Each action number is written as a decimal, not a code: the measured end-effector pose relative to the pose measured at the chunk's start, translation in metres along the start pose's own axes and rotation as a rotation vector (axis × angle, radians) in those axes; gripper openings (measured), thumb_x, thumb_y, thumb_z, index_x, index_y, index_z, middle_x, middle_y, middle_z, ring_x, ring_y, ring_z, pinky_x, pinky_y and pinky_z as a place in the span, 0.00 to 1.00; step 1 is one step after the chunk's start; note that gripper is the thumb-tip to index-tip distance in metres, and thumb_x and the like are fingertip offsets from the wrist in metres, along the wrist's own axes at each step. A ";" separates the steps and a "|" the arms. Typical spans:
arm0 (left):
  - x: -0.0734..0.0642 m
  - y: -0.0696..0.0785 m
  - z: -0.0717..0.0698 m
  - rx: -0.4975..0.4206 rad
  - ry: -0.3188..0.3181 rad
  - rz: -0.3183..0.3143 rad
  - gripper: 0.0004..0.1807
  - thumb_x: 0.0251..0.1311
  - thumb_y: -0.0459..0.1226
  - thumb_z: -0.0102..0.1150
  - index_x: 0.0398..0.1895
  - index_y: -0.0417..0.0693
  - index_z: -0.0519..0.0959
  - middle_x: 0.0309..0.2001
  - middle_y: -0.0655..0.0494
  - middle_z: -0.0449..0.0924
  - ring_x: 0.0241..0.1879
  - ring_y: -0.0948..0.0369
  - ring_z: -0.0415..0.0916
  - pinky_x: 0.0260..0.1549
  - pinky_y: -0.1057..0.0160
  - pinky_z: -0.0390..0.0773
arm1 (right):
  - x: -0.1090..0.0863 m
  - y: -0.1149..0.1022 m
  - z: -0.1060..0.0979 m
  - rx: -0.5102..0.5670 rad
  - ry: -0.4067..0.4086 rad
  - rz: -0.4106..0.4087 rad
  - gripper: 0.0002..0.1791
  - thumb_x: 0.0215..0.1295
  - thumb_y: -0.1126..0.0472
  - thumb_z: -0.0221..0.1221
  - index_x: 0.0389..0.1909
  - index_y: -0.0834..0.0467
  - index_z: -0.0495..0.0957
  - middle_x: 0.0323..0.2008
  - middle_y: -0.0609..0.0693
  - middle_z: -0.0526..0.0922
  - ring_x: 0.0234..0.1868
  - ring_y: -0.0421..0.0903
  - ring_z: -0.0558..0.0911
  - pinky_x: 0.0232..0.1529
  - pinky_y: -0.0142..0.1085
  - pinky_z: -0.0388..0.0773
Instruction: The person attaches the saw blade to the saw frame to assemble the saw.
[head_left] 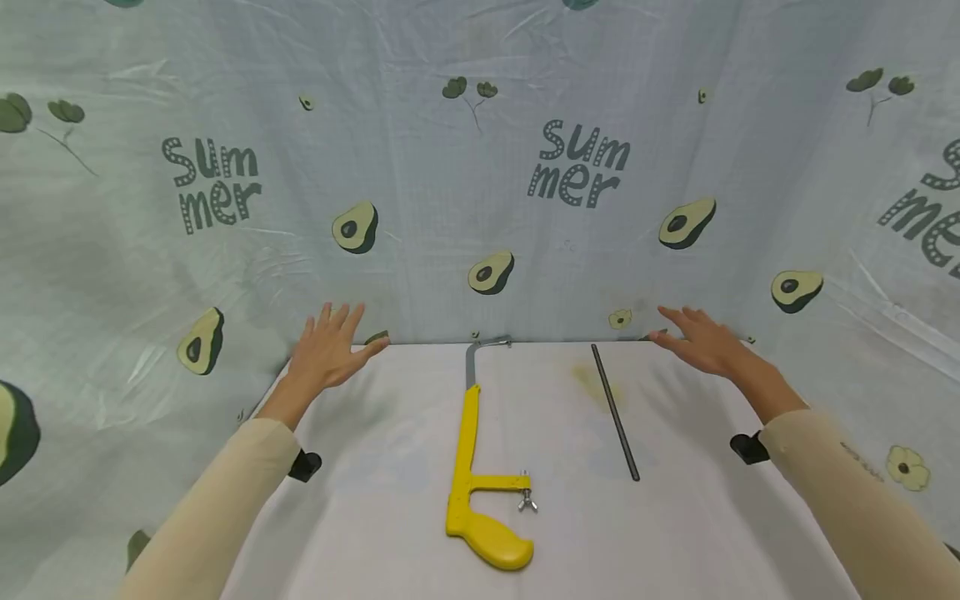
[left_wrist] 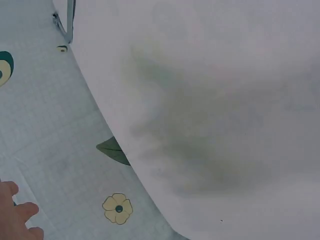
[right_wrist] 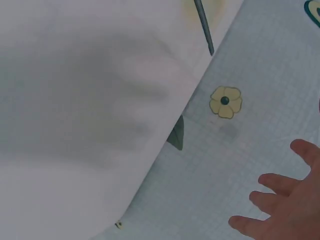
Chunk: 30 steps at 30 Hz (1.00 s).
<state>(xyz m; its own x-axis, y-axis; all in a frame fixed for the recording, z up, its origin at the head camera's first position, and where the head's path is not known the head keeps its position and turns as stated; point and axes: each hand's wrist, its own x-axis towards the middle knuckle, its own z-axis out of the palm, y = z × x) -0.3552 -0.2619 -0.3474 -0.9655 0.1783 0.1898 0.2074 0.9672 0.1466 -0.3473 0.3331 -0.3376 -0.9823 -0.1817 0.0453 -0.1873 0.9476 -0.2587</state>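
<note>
A yellow hacksaw frame (head_left: 467,433) with a grey metal front end lies on the white table, its handle toward me and a wing nut (head_left: 527,500) on its short crossbar. To its right a thin dark hacksaw blade or rod (head_left: 616,412) lies slantwise; its exact kind cannot be told. My left hand (head_left: 327,350) hovers over the table's far left with fingers spread, holding nothing. Over the far right my right hand (head_left: 701,340) is likewise raised with fingers apart and holds nothing. Fingertips of each hand show at the edge of the left wrist and right wrist views.
The white table (head_left: 375,500) ends at a far edge against a hanging pale cloth (head_left: 420,167) printed with avocados, flowers and lettering. The cloth also closes in both sides. A black wrist strap piece (head_left: 304,466) shows below the left sleeve, another (head_left: 749,448) at the right.
</note>
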 end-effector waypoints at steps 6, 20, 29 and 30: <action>-0.004 0.009 0.010 0.000 0.058 0.022 0.53 0.69 0.70 0.43 0.83 0.43 0.51 0.80 0.32 0.52 0.81 0.32 0.40 0.76 0.30 0.40 | -0.006 -0.007 0.009 0.038 0.012 -0.078 0.43 0.80 0.38 0.46 0.79 0.66 0.52 0.77 0.76 0.53 0.76 0.77 0.53 0.70 0.74 0.52; -0.034 0.050 0.036 -0.059 0.076 0.066 0.51 0.68 0.67 0.50 0.81 0.43 0.55 0.80 0.36 0.56 0.81 0.34 0.41 0.77 0.33 0.44 | -0.033 -0.043 0.053 0.201 0.015 -0.085 0.37 0.73 0.49 0.61 0.72 0.69 0.64 0.64 0.74 0.74 0.62 0.70 0.77 0.55 0.61 0.79; -0.051 0.093 0.050 -0.102 0.073 0.178 0.49 0.65 0.65 0.58 0.80 0.45 0.60 0.77 0.40 0.63 0.80 0.39 0.53 0.76 0.38 0.54 | -0.046 -0.066 0.075 0.340 -0.081 0.057 0.38 0.68 0.53 0.66 0.71 0.69 0.64 0.56 0.72 0.79 0.43 0.57 0.86 0.42 0.48 0.84; -0.053 0.097 0.051 -0.109 0.068 0.189 0.49 0.64 0.65 0.59 0.80 0.46 0.61 0.77 0.41 0.64 0.80 0.40 0.54 0.76 0.38 0.55 | -0.047 -0.068 0.076 0.351 -0.085 0.065 0.38 0.67 0.54 0.66 0.71 0.69 0.64 0.56 0.72 0.79 0.41 0.56 0.87 0.41 0.47 0.84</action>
<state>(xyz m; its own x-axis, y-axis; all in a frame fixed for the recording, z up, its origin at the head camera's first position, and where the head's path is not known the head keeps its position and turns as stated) -0.2921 -0.1678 -0.3930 -0.8957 0.3384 0.2884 0.4031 0.8918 0.2056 -0.2886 0.2573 -0.3958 -0.9856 -0.1588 -0.0587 -0.0967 0.8127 -0.5745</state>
